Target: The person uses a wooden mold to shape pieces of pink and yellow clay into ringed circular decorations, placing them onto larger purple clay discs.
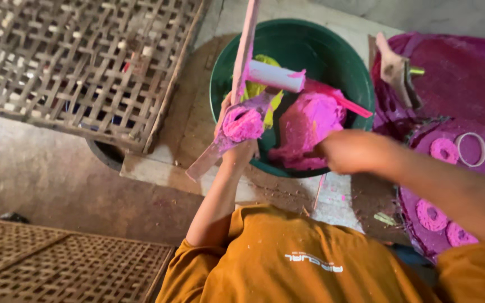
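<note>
Here, your left hand (237,148) is closed round a flat, paste-stained wooden paddle (211,154), and a lump of pink dough (243,123) sits on the paddle just above your fingers, over the near rim of the green basin (343,62). Your right hand (346,150) reaches into the basin at the big mass of pink paste (307,126); the fingers curl inward at its edge, but whether they have hold of any paste cannot be told from this angle. A white roller (276,76) with a pink handle lies across the paste, and a long pink-smeared stick (245,47) stands up out of the basin beside something yellow-green. To your right, a magenta-stained board (478,154) carries pink rings (443,150) and a pale hoop (471,148). Woven bamboo trays (79,67) lie to your left, above and below. Risks, as I judge them: the lump rests loose on a tilted paddle, so a jolt of the wrist could drop it onto the stone slab (197,129) or the floor. The upright stick leans close to your left hand; a knock might tip it out of the basin. The right forearm passes low near the rings and could smear them.
</note>
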